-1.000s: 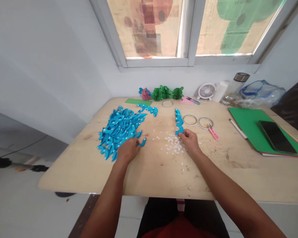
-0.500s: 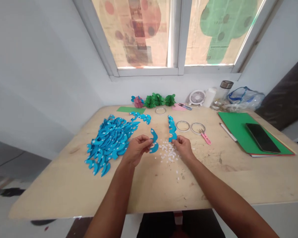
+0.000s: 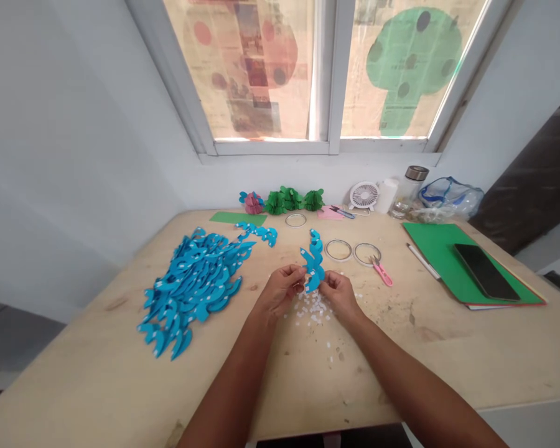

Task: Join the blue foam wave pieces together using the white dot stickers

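Observation:
Over the middle of the wooden table, my left hand point(image 3: 285, 287) pinches a curved blue paper piece point(image 3: 313, 281) with small white squares on it. My right hand point(image 3: 340, 291) pinches the lower end of a scalloped blue paper strip point(image 3: 315, 241), its fingers closed. The two blue papers overlap between my hands. Small white paper bits point(image 3: 313, 308) lie scattered beneath. Left of my hands spreads a large heap of blue paper pieces point(image 3: 196, 274), and a shorter blue strip point(image 3: 260, 233) rests behind it.
Tape rings point(image 3: 338, 250), pink-handled snips point(image 3: 381, 272) and a white pen point(image 3: 422, 261) lie to the right. Farther right, a black phone point(image 3: 485, 271) rests on green sheets point(image 3: 420, 239). Green paper shapes point(image 3: 291, 198), a small fan point(image 3: 364, 196) and a bottle point(image 3: 409, 190) stand along the wall.
My left hand has moved right with its blue piece, bringing it against the strip in my right hand. The camera view has shifted slightly.

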The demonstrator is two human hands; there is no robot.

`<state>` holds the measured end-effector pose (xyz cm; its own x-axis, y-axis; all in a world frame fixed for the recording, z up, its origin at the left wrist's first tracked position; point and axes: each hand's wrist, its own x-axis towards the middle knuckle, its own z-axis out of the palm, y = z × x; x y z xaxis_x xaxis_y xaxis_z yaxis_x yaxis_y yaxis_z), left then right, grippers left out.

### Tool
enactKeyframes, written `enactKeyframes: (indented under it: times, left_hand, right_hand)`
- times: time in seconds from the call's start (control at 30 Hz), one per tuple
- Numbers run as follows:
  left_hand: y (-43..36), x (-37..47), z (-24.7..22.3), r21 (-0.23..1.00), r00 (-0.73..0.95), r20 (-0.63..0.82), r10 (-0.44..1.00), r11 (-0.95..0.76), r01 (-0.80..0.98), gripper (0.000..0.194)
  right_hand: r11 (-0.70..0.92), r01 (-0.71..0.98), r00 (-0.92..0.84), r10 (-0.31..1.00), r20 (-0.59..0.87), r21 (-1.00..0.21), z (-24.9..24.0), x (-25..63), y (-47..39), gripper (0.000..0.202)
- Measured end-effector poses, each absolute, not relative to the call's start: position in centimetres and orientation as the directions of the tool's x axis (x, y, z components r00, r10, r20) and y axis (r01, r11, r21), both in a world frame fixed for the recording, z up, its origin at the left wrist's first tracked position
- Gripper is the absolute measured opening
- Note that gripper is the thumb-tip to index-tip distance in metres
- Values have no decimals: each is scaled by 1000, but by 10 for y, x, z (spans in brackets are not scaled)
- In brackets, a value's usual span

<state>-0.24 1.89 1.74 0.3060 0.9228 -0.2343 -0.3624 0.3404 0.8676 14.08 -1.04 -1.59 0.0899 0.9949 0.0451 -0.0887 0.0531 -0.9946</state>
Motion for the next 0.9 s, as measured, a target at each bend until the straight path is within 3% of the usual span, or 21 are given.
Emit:
enactKeyframes:
  times: [0.9]
  left_hand:
    - [14, 3, 19, 891, 169, -172, 971, 226, -394, 27]
  right_hand:
    - [60, 23, -9, 998, 59, -998, -4, 138, -18, 19]
